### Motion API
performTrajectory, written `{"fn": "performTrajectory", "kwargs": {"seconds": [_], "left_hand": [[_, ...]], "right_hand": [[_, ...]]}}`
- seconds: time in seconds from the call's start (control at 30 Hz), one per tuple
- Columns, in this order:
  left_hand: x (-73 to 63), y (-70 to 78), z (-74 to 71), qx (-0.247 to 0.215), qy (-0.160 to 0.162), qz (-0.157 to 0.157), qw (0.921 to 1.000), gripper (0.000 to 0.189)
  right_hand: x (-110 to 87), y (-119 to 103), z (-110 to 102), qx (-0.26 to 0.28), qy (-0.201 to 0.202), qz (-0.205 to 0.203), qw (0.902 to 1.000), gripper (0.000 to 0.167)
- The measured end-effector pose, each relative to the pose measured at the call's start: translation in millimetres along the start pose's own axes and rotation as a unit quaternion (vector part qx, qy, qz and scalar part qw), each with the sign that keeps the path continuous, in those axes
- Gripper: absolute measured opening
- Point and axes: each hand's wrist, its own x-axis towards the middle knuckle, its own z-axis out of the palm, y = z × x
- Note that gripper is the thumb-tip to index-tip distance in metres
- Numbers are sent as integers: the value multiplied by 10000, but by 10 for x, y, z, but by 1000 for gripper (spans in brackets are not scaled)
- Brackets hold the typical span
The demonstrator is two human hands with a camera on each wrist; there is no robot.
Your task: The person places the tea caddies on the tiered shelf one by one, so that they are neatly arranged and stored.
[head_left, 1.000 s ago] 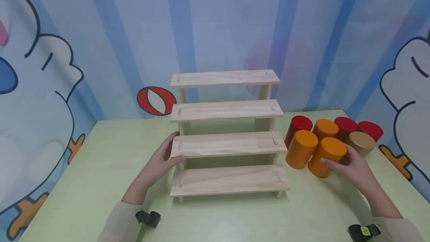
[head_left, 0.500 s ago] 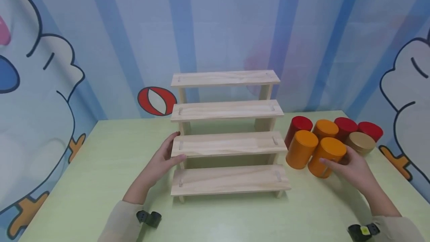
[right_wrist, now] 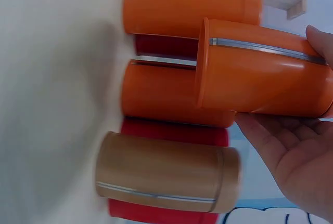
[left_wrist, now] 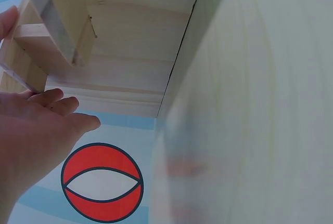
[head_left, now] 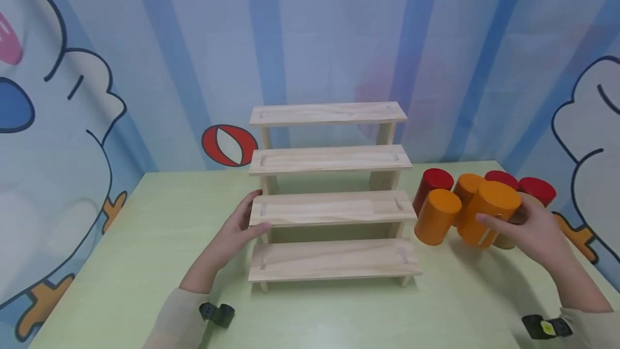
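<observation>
A four-step wooden display rack [head_left: 334,209] of pale boards stands on the table. My left hand [head_left: 234,238] grips the left end of its second-lowest step, thumb at the front edge and fingers toward the back. In the left wrist view those fingers [left_wrist: 62,107] lie against the rack's pale wood. On the right, my right hand [head_left: 540,238] holds an orange cylindrical canister [head_left: 489,214] around its side, thumb on the near face. The right wrist view shows this canister [right_wrist: 255,73] raised off the table, a silvery strip running along its length.
Close around the held canister stand two more orange canisters, one in front [head_left: 437,217], several red canisters [head_left: 436,179] and a tan one [right_wrist: 166,172]. Behind the pale green table [head_left: 121,263] hangs a blue striped cartoon backdrop [head_left: 334,31].
My right hand has lifted the orange canister off the table and moved it slightly up and right, now overlapping the tan one. The left hand stays on the rack.
</observation>
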Motion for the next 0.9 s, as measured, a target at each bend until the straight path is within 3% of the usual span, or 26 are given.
{"fn": "performTrajectory", "kwargs": {"seconds": [0.27, 0.5, 0.9], "left_hand": [[15, 20, 10, -5, 29, -26, 10000, 83], [23, 2, 13, -72, 8, -49, 10000, 82], [7, 2, 2, -120, -42, -4, 9999, 81]], "right_hand": [[83, -286, -165, -81, 73, 21, 9999, 81], [166, -577, -348, -460, 265, -72, 9986, 82], [334, -1158, -457, -352, 343, -361, 9981, 84]]}}
